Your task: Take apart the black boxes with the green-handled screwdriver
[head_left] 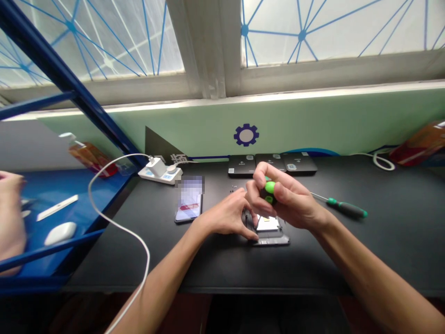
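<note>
**Right hand grips green-and-black handle above opened device; left hand at device's left side**

Device lies flat mid-bench, between front and back edges of the black bench, pale panel showing inside. Right fingers closed round the handle, thumb against it; looks like a screwdriver, tip hidden. Left thumb at device's near-left corner, fingers curled along the left side; clamping or just resting, can't tell.

Doing it well, my judgement: hold the handle square to the device, press lightly, turn from the fingers. Left hand should brace the frame, pushing on the rim rather than the pale panel, fingertips out of the tip's path. Main risk: tip slipping onto the insides.

Around: small dark bits, probably screws, loose beyond the left hand toward the back edge; easily swept off by a wrist. Three black boxes along the back edge. Spare screwdriver right of the right hand, close enough to knock. Phone left of the left hand. Power strip at back-left corner; its white cable loops toward the front edge, crossing by the left forearm, snag hazard. Another person's hand at far left, over the blue table, well apart.
</note>
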Action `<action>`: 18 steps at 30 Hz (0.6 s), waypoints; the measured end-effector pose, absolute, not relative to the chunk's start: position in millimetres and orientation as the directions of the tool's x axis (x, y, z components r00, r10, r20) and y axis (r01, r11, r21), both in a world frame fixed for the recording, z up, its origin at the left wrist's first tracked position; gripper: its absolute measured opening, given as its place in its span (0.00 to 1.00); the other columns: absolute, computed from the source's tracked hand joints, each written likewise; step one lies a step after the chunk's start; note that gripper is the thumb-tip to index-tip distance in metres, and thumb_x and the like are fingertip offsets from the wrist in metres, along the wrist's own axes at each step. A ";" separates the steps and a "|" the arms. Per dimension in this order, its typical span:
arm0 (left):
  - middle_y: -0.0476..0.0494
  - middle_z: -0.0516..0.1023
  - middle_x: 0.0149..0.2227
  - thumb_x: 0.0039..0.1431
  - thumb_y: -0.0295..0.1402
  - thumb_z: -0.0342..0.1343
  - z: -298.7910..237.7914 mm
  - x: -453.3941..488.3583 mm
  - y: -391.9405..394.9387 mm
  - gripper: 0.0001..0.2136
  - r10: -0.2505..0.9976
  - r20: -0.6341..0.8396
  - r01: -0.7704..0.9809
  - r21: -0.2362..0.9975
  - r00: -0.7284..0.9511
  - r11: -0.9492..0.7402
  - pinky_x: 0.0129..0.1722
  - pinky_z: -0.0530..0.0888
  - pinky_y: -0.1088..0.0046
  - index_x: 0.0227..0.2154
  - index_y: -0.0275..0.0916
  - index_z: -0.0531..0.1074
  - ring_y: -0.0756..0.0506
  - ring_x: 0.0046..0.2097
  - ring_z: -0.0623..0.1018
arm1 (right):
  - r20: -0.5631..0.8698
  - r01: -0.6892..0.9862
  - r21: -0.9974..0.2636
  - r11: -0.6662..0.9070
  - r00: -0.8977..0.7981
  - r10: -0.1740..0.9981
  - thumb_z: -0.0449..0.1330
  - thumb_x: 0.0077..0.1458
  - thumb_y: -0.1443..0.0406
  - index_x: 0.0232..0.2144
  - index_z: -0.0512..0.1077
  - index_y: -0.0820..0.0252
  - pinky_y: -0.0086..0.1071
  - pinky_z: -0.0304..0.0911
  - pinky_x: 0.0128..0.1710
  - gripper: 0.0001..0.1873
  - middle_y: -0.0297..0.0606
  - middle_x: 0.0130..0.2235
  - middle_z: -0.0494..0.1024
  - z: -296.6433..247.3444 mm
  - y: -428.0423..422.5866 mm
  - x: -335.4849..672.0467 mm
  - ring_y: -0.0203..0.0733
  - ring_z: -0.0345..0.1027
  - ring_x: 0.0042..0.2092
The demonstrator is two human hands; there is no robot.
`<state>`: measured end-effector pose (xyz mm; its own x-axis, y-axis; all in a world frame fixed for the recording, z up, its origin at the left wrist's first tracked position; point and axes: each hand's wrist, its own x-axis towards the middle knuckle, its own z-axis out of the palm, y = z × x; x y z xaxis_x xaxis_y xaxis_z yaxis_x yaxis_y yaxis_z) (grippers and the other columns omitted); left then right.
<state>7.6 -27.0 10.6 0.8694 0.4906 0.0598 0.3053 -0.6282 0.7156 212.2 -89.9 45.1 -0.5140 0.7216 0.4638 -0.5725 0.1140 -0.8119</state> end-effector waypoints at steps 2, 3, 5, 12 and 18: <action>0.40 0.84 0.52 0.46 0.42 0.84 9.9 7.6 -26.7 0.17 0.488 0.064 0.305 0.707 0.871 -0.638 0.65 0.74 0.60 0.33 0.40 0.86 0.32 0.60 0.77 | 0.466 -0.562 -0.818 0.126 -0.518 0.717 0.60 0.79 0.54 0.47 0.70 0.55 0.34 0.62 0.35 0.12 0.35 0.38 0.74 45.3 -88.1 213.1 0.39 0.65 0.33; 0.41 0.84 0.51 0.46 0.43 0.84 9.5 7.6 -26.6 0.17 0.485 0.063 0.304 0.707 0.872 -0.638 0.65 0.74 0.59 0.33 0.40 0.86 0.32 0.60 0.77 | 0.464 -0.555 -0.821 0.131 -0.518 0.719 0.58 0.80 0.53 0.46 0.72 0.56 0.34 0.63 0.35 0.14 0.37 0.39 0.74 45.4 -87.1 213.4 0.40 0.67 0.35; 0.41 0.85 0.50 0.46 0.44 0.84 8.8 7.5 -26.5 0.18 0.482 0.057 0.303 0.712 0.874 -0.633 0.66 0.73 0.58 0.33 0.40 0.86 0.32 0.59 0.77 | 0.445 -0.549 -0.828 0.117 -0.516 0.731 0.54 0.82 0.52 0.43 0.74 0.59 0.35 0.63 0.35 0.19 0.38 0.38 0.73 45.6 -85.4 213.3 0.41 0.67 0.34; 0.39 0.83 0.54 0.44 0.43 0.84 6.1 7.0 -25.0 0.20 0.493 0.072 0.302 0.711 0.867 -0.635 0.65 0.73 0.60 0.37 0.40 0.86 0.32 0.61 0.77 | 0.455 -0.585 -0.807 0.079 -0.532 0.715 0.62 0.76 0.46 0.48 0.69 0.54 0.32 0.59 0.32 0.20 0.29 0.30 0.67 44.8 -88.4 207.7 0.38 0.55 0.29; 0.40 0.83 0.49 0.45 0.45 0.84 5.5 7.9 -23.8 0.19 0.466 0.101 0.267 0.706 0.879 -0.656 0.65 0.73 0.60 0.31 0.39 0.85 0.32 0.59 0.77 | 0.459 -0.574 -0.811 0.112 -0.505 0.731 0.58 0.81 0.53 0.45 0.74 0.59 0.34 0.65 0.35 0.16 0.38 0.37 0.74 44.6 -84.5 209.1 0.40 0.68 0.35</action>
